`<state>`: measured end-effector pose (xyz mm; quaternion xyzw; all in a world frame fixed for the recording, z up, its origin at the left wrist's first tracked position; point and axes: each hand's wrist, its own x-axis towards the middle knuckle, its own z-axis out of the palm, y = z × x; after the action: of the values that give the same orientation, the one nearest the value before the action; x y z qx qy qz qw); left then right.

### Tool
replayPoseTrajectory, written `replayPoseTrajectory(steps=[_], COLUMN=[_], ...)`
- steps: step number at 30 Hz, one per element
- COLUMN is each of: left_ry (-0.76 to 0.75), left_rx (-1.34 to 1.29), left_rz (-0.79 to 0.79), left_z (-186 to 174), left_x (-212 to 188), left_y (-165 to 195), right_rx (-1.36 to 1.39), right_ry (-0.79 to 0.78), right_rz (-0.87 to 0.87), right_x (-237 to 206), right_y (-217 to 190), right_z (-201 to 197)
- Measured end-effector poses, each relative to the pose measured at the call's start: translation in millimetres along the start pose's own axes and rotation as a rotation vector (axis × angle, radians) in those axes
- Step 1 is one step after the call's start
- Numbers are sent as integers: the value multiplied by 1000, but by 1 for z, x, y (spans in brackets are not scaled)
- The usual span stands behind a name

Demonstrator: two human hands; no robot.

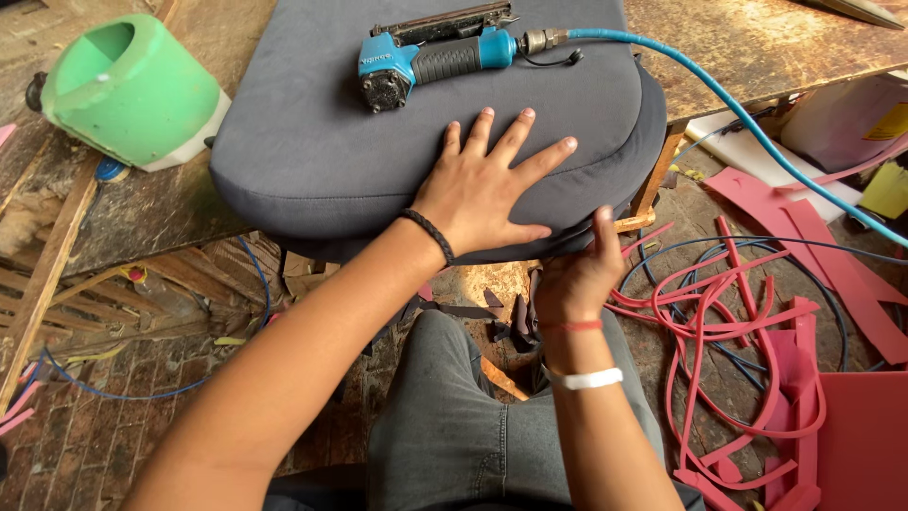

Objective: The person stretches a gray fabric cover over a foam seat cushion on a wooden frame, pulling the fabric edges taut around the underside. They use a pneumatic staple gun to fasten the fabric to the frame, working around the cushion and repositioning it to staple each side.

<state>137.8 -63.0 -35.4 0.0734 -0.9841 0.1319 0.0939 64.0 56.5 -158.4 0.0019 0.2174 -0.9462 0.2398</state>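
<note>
Nearest the camera, a knee in grey denim trousers (454, 416) is seen below both wrists, over a floor of worn red brick (113, 445). The right hand (575, 274), wearing a red thread and a white band at the wrist, is curled against the near lower edge of the padded dark grey fabric seat cushion (322, 142); its thumb is raised along the cushion's rim, while the other fingers are tucked under the edge, so that what they pinch there cannot be told. Just to the right of those fingers, a tangle of thin red rubbery offcut strips (719, 341) is spread over the floor, mixed with dark cables. The left hand (487, 189), with a black braided bracelet at its wrist, is laid flat on the cushion's top, palm down and fingers (518, 132) spread wide, nothing being gripped. The cushion itself is rested on a rough, scuffed wooden workbench (757, 43), its near edge overhanging toward the knee. Beyond the left fingertips, close to them but apart, a blue and black pneumatic stapler (440, 57) is laid on its side on the cushion, and a light blue air hose (719, 95) is led from it off to the right. Far to the left of the fingers, a pale green plastic cylindrical container (128, 90) is lying tilted on the bench.
</note>
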Motion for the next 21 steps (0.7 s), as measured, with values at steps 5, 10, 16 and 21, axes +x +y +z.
replayPoseTrajectory(steps=[5,10,16,21], left_ry=[27,38,92,136], left_rx=[-63,-12,29,49], left_rz=[-74,-118,-156,-226], left_z=[-3,4,18,22], left_x=[38,65,85,97], left_y=[35,63,83,92], right_rx=[-508,-857,-663,-716], right_ry=[166,299,229,255], right_rz=[-712,-805,-767,-795], right_x=[64,105,138,149], right_y=[-6,-25,-27,-36], right_z=[-16,-59,-69,-63])
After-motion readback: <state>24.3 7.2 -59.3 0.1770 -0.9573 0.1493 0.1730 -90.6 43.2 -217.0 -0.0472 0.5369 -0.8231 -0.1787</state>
